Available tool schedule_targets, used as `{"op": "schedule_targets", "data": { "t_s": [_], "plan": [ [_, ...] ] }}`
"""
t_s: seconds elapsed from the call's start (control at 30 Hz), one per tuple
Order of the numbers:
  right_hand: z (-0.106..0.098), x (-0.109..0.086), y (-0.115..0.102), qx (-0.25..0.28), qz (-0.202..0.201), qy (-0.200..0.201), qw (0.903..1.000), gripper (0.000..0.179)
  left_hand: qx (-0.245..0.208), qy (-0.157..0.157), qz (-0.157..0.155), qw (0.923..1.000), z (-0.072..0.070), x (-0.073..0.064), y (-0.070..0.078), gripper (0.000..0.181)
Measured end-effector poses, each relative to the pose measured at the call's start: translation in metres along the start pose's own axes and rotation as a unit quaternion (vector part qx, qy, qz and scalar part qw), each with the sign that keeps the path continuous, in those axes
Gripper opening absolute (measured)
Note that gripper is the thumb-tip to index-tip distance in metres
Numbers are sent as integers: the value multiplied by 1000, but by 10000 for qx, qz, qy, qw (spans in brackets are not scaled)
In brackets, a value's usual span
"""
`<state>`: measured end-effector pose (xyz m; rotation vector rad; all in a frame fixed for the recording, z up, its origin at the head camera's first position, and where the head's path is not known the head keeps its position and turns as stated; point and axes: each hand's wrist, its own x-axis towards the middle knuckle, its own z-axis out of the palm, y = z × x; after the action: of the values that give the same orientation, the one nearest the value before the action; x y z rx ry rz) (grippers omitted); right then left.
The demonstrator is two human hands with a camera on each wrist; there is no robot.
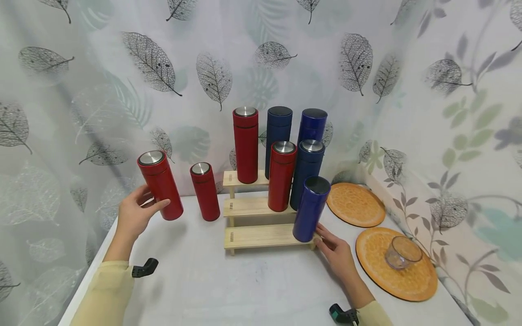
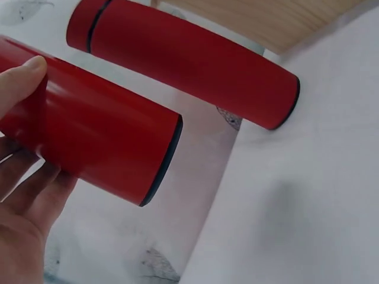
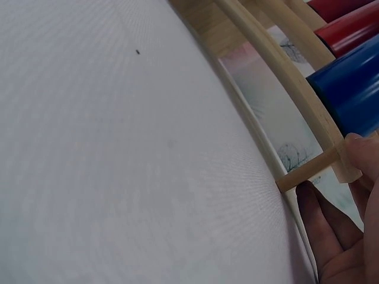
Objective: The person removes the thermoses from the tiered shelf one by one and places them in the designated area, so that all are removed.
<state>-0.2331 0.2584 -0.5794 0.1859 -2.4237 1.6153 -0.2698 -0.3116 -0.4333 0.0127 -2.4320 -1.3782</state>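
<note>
My left hand (image 1: 136,212) grips a red thermos flask (image 1: 166,190) with a silver lid, thumb across its front. The flask is tilted, its black base clear of the table in the left wrist view. Beside it a second red flask (image 1: 206,197) stands on the table. My right hand (image 1: 339,257) holds the front right corner of a three-step wooden rack (image 1: 257,236), thumb at the board's edge and fingers by the leg. Just above that hand, a glossy blue flask (image 1: 310,213) stands on the lowest step.
On the rack's upper steps stand several flasks, among them a tall red one (image 1: 246,149), a shorter red one (image 1: 281,181) and a dark blue one (image 1: 306,174). Two round orange mats (image 1: 355,203) lie at right, the nearer bearing a clear glass (image 1: 403,253). A leaf-patterned curtain (image 1: 261,54) hangs behind.
</note>
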Motion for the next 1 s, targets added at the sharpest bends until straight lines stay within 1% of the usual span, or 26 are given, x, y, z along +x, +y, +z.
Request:
{"op": "schedule_targets", "data": {
  "t_s": [0.13, 0.23, 0.37, 0.47, 0.7, 0.93, 1.0],
  "plan": [
    [1, 0, -3, 42, -81, -14, 10000, 38, -34, 97, -6, 9999, 4, 6, -17, 78],
    [1, 1, -2, -44, -102, -27, 9999, 39, -50, 125, -27, 9999, 10, 11, -29, 78],
    [1, 1, -2, -107, -32, -44, 9999, 39, -201, 93, -246, 9995, 21, 15, -42, 83],
    [1, 0, -2, -77, 46, -47, 9999, 39, -385, 81, -387, 9985, 28, 17, -48, 84],
    [0, 0, -2, -111, 85, -4, 9999, 38, -673, 57, -464, 9966, 42, 24, -58, 83],
    [0, 1, -1, -2, 177, -27, 9998, 39, -729, 39, -842, 9938, 52, 21, -72, 84],
    [0, 0, -1, -3, 176, -42, 9998, 39, -753, 60, -880, 9932, 53, 20, -74, 84]
  ]
}}
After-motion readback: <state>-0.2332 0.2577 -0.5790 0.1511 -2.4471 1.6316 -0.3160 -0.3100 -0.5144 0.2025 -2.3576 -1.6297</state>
